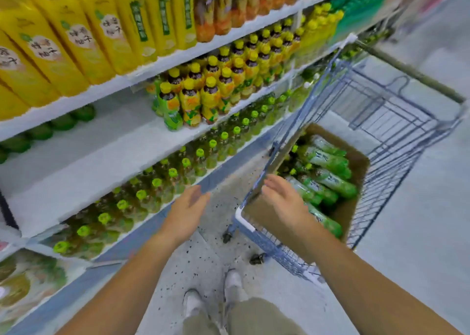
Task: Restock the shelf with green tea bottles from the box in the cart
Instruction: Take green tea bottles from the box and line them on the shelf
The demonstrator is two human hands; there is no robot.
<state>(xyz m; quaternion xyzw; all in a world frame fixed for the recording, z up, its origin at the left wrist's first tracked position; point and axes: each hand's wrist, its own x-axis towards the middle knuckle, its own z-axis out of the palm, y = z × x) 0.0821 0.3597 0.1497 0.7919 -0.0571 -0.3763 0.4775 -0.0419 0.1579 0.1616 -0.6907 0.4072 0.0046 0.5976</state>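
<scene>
Our left hand [189,207] open and empty between shelf [101,141] and cart [273,248], our right hand [282,200] fingers apart, empty, over the cart's rim, green tea bottles [328,179] lying in the box [357,161] inside the cart

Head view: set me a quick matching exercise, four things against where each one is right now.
1. box
2. left hand
3. yellow-cap bottles
4. right hand

a. open, over the floor
b. in the cart
c. on the half-bare shelf
d. open, above the cart rim

Pairs: 1-b, 2-a, 3-c, 4-d
</scene>
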